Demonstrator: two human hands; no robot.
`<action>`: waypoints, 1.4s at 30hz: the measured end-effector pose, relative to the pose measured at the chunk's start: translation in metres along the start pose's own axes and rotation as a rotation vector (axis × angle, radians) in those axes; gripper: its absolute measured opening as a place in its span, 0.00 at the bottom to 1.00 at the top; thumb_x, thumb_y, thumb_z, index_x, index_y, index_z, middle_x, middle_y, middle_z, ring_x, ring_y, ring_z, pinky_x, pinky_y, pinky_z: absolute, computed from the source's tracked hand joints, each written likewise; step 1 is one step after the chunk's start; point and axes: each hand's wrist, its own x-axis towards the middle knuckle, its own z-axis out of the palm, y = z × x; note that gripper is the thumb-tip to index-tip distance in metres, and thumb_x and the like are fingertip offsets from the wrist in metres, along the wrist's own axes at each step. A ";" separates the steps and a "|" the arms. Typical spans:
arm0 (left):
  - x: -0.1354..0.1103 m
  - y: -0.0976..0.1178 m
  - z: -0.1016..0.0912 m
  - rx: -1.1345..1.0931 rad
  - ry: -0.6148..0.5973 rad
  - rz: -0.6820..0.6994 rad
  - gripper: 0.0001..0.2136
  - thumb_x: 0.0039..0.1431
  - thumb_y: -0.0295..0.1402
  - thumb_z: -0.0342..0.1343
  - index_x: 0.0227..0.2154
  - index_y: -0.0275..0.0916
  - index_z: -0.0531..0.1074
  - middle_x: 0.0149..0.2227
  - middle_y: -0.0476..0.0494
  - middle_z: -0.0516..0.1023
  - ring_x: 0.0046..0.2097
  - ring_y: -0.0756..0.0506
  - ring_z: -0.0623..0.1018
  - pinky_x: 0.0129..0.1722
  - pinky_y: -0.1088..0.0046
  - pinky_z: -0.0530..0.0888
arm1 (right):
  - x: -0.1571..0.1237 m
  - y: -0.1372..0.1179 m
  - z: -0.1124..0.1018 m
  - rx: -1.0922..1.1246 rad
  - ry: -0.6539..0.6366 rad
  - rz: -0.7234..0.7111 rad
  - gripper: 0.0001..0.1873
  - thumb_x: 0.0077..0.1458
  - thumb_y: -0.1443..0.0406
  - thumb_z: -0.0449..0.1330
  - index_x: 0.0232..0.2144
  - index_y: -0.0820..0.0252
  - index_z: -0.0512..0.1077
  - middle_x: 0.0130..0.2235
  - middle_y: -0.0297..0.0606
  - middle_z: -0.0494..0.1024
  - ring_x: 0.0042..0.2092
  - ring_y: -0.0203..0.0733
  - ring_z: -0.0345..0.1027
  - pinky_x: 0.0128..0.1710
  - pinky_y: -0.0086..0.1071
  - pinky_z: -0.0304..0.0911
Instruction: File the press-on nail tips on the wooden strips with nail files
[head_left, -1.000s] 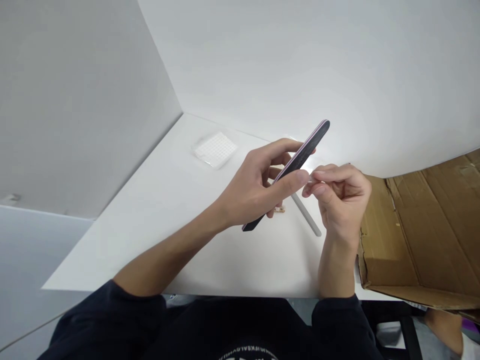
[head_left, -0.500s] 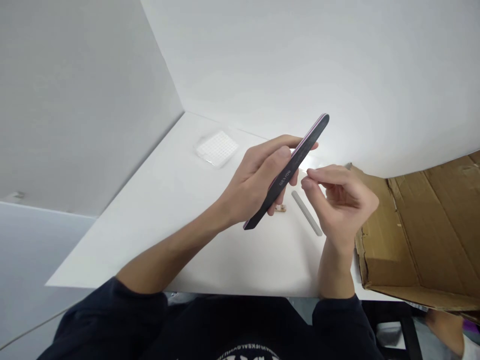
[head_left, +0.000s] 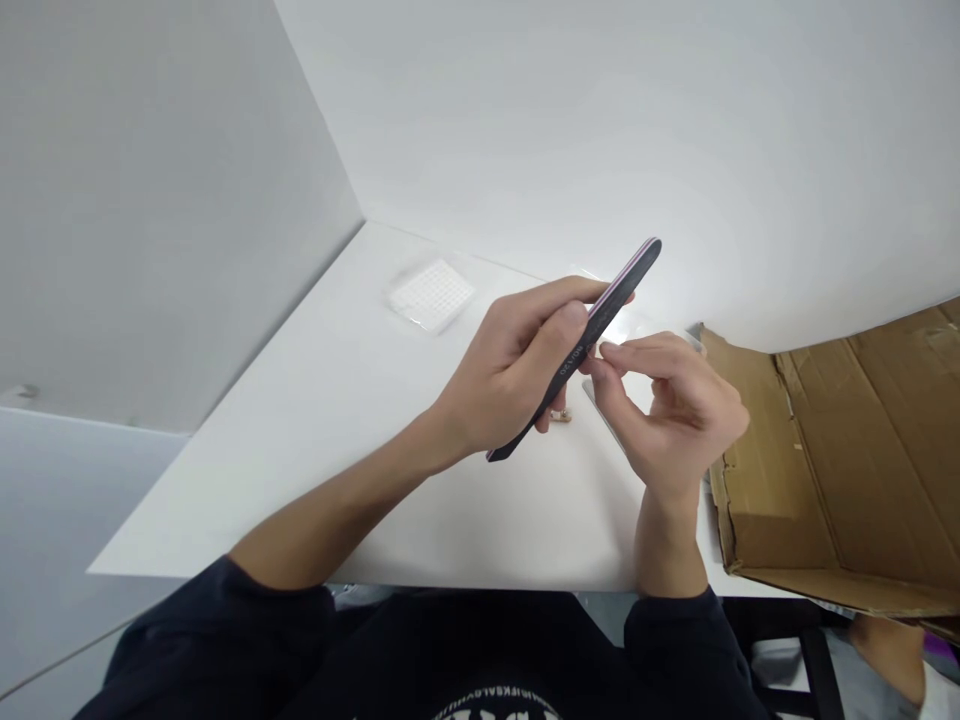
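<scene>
gripping a black nail file [head_left: 631, 278] in the left hand [head_left: 506, 370], a person sits at a white table [head_left: 262, 480] set into a corner of pale walls [head_left: 150, 200]. toward the left of the tabletop lies a clear plastic packet [head_left: 431, 295] holding a grid of small white squares, well apart from the hands. the left thumb [head_left: 574, 318] presses on the file's black face while the fingers [head_left: 541, 424] curl behind it, clamped on the tilted file, whose tip rises up and to the right and whose other end pokes out below the hand. printing on the file is too small to read. beneath the hand sits a small tan piece [head_left: 560, 415], and just beside it a slim grey strip [head_left: 598, 402] lies mostly hidden by the right hand [head_left: 675, 425]. that hand's thumb and forefinger [head_left: 606, 358] are pinched together just beside the file; whether they hold anything cannot be told. at far right, an open cardboard box [head_left: 825, 460] stands by the table. dark sleeves [head_left: 277, 610] cover both forearms near the table's front edge.
</scene>
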 end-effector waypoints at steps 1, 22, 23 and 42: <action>0.000 0.000 0.000 0.004 -0.002 0.005 0.19 0.77 0.46 0.47 0.55 0.45 0.79 0.22 0.52 0.73 0.16 0.51 0.72 0.12 0.76 0.65 | 0.000 0.000 0.000 0.007 0.000 -0.006 0.09 0.60 0.70 0.69 0.39 0.48 0.81 0.34 0.32 0.85 0.34 0.43 0.80 0.35 0.43 0.80; 0.001 -0.004 -0.001 0.056 0.006 0.047 0.19 0.77 0.47 0.47 0.55 0.45 0.79 0.22 0.52 0.72 0.16 0.51 0.71 0.12 0.75 0.65 | -0.001 0.002 0.002 -0.037 -0.005 0.040 0.05 0.60 0.67 0.69 0.36 0.50 0.80 0.31 0.32 0.84 0.32 0.42 0.79 0.33 0.42 0.79; 0.001 -0.004 -0.001 0.058 0.007 0.047 0.20 0.77 0.47 0.47 0.55 0.45 0.79 0.22 0.52 0.72 0.17 0.51 0.71 0.12 0.75 0.65 | -0.001 0.001 0.002 -0.036 -0.010 0.047 0.05 0.60 0.67 0.69 0.36 0.50 0.79 0.31 0.32 0.84 0.32 0.42 0.79 0.33 0.41 0.79; 0.002 -0.003 -0.002 0.082 0.010 0.028 0.19 0.77 0.46 0.48 0.53 0.43 0.81 0.24 0.50 0.75 0.17 0.52 0.72 0.12 0.75 0.67 | 0.002 0.002 -0.002 0.057 -0.043 0.077 0.06 0.59 0.70 0.69 0.36 0.52 0.80 0.33 0.32 0.84 0.34 0.41 0.80 0.34 0.39 0.78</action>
